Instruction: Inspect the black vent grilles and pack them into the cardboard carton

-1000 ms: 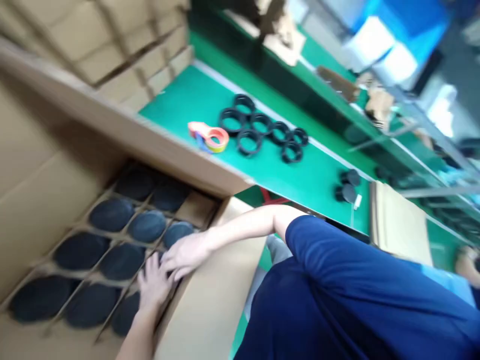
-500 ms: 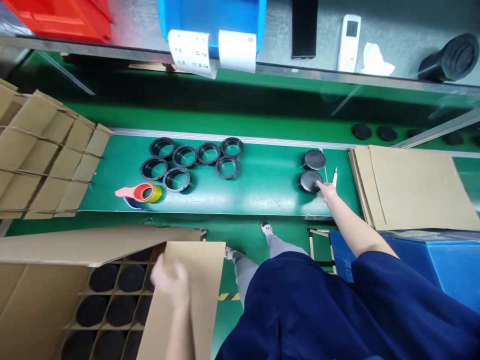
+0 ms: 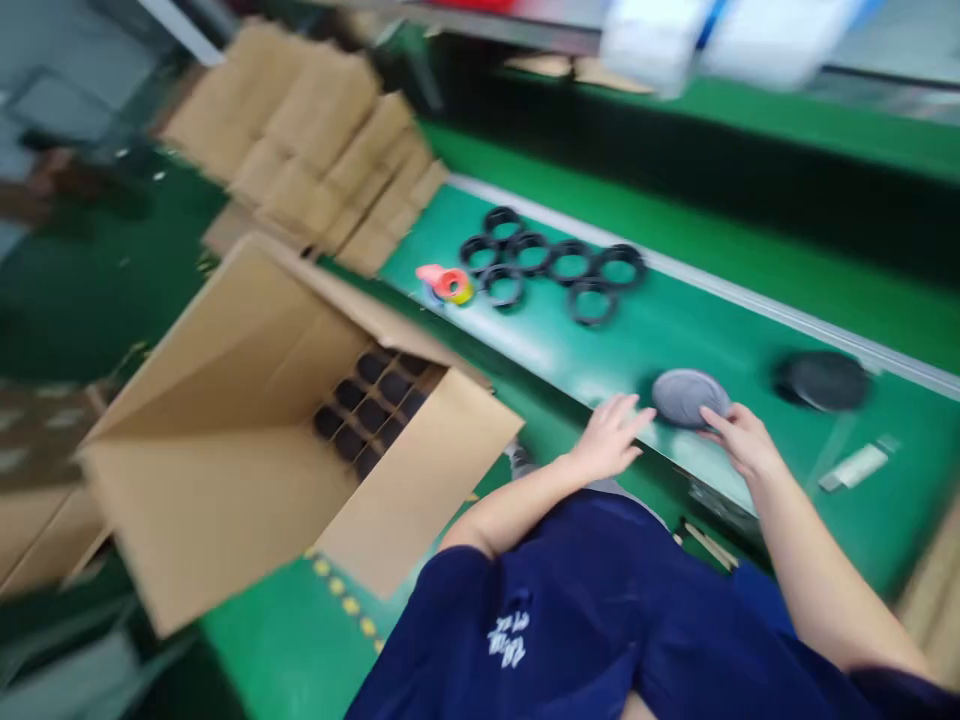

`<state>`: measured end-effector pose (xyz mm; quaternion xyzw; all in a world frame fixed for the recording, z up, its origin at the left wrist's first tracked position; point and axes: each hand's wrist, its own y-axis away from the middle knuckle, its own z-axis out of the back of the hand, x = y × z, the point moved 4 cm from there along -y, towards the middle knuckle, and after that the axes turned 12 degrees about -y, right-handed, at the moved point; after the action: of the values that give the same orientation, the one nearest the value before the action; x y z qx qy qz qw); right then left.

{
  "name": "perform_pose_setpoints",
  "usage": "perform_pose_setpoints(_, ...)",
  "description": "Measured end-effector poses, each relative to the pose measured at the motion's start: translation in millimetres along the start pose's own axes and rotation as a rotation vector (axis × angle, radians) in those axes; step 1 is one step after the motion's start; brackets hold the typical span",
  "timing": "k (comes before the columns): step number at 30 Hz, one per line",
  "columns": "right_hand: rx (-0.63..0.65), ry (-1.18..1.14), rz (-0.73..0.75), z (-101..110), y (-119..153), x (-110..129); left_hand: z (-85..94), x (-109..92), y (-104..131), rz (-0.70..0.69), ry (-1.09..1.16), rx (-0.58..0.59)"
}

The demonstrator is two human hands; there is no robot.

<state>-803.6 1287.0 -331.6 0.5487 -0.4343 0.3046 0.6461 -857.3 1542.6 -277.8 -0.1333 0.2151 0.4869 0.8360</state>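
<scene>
My right hand (image 3: 741, 438) grips the edge of a round black part with a flat top (image 3: 688, 398), near the front edge of the green bench. Just left of that part is my left hand (image 3: 611, 438), its fingers spread and nothing in them. A second black round part (image 3: 823, 380) stands further right on the bench, blurred. Several black rings (image 3: 571, 262) lie grouped toward the bench's far left. A cardboard box (image 3: 225, 470) with raised flaps stands to my left, and black round parts (image 3: 373, 413) fill its divider cells.
A red and yellow tape dispenser (image 3: 452, 286) lies left of the rings. Cardboard dividers (image 3: 337, 150) are stacked at the bench's left end. A white cutter-like tool (image 3: 857, 467) lies at right. Above runs a shelf with white paper labels (image 3: 652, 45).
The view has swung left. My left hand has moved from the box flap to beside the round part. My right hand has brought that part away from the other one, toward the bench's front edge.
</scene>
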Motion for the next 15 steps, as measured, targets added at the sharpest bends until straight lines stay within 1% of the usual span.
perform_pose_setpoints(2,0.248,0.108,-0.065,-56,17,4,19.6,15,20,0.008,-0.089,-0.001)
perform_pose_setpoints(4,0.533,0.234,-0.072,-123,42,10,46.0,37,49,0.058,-0.150,-0.024)
perform_pose_setpoints(5,0.656,0.284,-0.067,-157,57,13,59.8,50,67,0.101,-0.164,-0.037)
perform_pose_setpoints(7,0.857,0.358,-0.064,-223,86,16,86.0,76,109,0.212,-0.156,-0.074)
perform_pose_setpoints(8,0.936,0.379,-0.066,-252,96,16,97.8,91,131,0.272,-0.134,-0.102)
perform_pose_setpoints(9,0.995,0.394,-0.062,-276,101,14,108.9,109,154,0.344,-0.108,-0.143)
perform_pose_setpoints(10,1.002,0.413,-0.026,-294,98,11,119.3,130,176,0.439,-0.086,-0.200)
perform_pose_setpoints(11,0.945,0.448,0.048,-305,88,8,128.6,156,197,0.558,-0.074,-0.267)
perform_pose_setpoints(12,0.824,0.505,0.152,-308,72,4,136.0,185,217,0.693,-0.073,-0.330)
perform_pose_setpoints(13,0.651,0.585,0.266,-304,54,-1,140.7,217,234,0.826,-0.079,-0.374)
perform_pose_setpoints(14,0.450,0.682,0.362,-294,35,-8,142.1,249,247,0.939,-0.089,-0.389)
perform_pose_setpoints(15,0.262,0.778,0.415,-279,19,-16,139.8,282,255,1.016,-0.096,-0.372)
